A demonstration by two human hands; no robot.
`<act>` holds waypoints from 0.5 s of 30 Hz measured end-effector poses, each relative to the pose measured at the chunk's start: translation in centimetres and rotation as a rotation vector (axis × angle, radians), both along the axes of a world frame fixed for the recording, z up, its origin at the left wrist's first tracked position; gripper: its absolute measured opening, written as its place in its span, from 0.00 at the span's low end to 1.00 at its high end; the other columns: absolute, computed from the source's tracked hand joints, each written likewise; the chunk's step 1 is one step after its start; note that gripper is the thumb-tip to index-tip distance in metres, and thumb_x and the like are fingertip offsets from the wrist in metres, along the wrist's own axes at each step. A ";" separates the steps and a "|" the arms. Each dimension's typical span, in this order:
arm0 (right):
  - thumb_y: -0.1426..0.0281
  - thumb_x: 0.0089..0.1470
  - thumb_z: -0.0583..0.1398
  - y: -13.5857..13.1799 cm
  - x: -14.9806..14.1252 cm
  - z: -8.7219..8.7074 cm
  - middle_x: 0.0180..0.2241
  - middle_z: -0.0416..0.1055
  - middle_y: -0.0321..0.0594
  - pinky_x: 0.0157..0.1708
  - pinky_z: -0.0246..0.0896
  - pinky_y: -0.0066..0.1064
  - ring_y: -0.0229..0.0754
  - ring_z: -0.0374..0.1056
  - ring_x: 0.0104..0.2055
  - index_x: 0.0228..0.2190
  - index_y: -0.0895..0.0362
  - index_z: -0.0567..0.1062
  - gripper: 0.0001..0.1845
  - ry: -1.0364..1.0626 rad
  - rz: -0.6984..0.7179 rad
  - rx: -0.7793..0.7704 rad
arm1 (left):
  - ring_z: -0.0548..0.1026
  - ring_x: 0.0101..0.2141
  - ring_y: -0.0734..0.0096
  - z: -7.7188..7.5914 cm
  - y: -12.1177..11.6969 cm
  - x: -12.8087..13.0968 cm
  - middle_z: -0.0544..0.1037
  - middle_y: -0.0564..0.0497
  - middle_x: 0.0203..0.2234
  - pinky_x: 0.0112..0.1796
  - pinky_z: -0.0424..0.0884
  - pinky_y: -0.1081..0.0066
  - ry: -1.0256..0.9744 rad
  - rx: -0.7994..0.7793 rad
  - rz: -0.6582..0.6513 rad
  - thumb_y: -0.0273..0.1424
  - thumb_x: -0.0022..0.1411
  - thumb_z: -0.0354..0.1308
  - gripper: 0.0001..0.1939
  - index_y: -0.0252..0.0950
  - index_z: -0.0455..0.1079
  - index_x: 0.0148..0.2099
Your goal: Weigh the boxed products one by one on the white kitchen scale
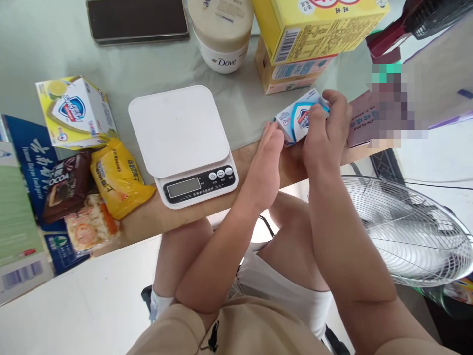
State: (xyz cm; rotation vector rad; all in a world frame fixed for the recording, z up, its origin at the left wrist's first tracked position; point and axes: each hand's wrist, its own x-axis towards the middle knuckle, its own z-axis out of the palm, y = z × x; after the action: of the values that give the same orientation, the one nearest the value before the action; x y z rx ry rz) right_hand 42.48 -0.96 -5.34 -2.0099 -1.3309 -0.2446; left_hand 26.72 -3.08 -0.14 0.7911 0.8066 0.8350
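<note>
A white and blue Safeguard soap box (298, 114) lies tilted at the table's front edge, between my two hands. My right hand (328, 129) has its fingers bent over the right end of this box and grips it. Against the box's left end rests my left hand (266, 160), fingers stretched out and close together; their far side is hidden. Left of my left hand stands a white kitchen scale (179, 130) with a bare platform and a blank display (184, 188).
At left are a yellow Safeguard box (76, 113), a yellow snack packet (116, 177), a cocoa packet (68, 185) and a blue toothpaste box (27, 158). Behind stand a phone (137, 20), a Dove jar (223, 42) and stacked boxes (318, 34). A fan (414, 229) is at right.
</note>
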 end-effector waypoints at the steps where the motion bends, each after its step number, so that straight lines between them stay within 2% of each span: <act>1: 0.52 0.71 0.46 -0.2 -0.3 0.1 0.53 0.73 0.52 0.57 0.68 0.50 0.52 0.71 0.58 0.55 0.52 0.70 0.25 0.010 -0.001 0.009 | 0.43 0.79 0.62 0.1 -0.1 -0.1 0.62 0.65 0.72 0.78 0.40 0.58 0.019 0.016 -0.001 0.46 0.76 0.42 0.21 0.47 0.71 0.58; 4: 0.54 0.72 0.45 -0.8 -1.6 0.6 0.52 0.74 0.51 0.57 0.68 0.50 0.52 0.72 0.57 0.53 0.54 0.72 0.24 0.066 0.011 0.050 | 0.39 0.79 0.68 0.7 -0.6 -0.4 0.51 0.63 0.77 0.78 0.39 0.60 0.059 0.015 0.010 0.51 0.74 0.42 0.26 0.47 0.62 0.66; 7: 0.58 0.73 0.42 -1.4 -3.1 1.5 0.56 0.73 0.53 0.60 0.68 0.49 0.52 0.71 0.60 0.55 0.55 0.71 0.25 0.089 0.059 0.122 | 0.36 0.79 0.72 2.1 -1.1 -1.1 0.44 0.59 0.79 0.78 0.37 0.63 0.050 0.044 0.049 0.52 0.73 0.42 0.32 0.44 0.54 0.71; 10: 0.60 0.71 0.41 -1.8 -5.0 2.6 0.59 0.70 0.54 0.62 0.67 0.50 0.52 0.69 0.63 0.60 0.58 0.66 0.26 0.132 0.196 0.188 | 0.41 0.78 0.76 4.4 -1.1 -2.9 0.46 0.59 0.78 0.77 0.42 0.70 0.013 0.103 0.097 0.47 0.74 0.41 0.31 0.41 0.52 0.72; 12: 0.63 0.70 0.40 -2.1 -6.5 3.5 0.62 0.68 0.55 0.61 0.69 0.47 0.51 0.69 0.64 0.64 0.58 0.61 0.28 0.159 0.309 0.167 | 0.48 0.77 0.78 5.9 -0.8 -4.7 0.52 0.59 0.77 0.76 0.48 0.73 0.030 0.120 0.187 0.44 0.75 0.37 0.29 0.39 0.54 0.71; 15: 0.66 0.67 0.38 -2.6 -9.2 5.1 0.66 0.65 0.54 0.59 0.69 0.42 0.47 0.66 0.68 0.69 0.56 0.53 0.31 0.177 0.481 0.094 | 0.51 0.76 0.80 7.7 -0.2 -7.9 0.63 0.72 0.71 0.74 0.55 0.76 0.181 0.018 0.305 0.43 0.75 0.21 0.34 0.49 0.62 0.68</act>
State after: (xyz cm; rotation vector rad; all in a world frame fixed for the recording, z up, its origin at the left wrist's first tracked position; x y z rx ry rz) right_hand 33.24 -3.56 -0.23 -1.5372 -1.6025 0.0903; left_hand 18.82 -3.24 7.55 0.7782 1.1007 1.0527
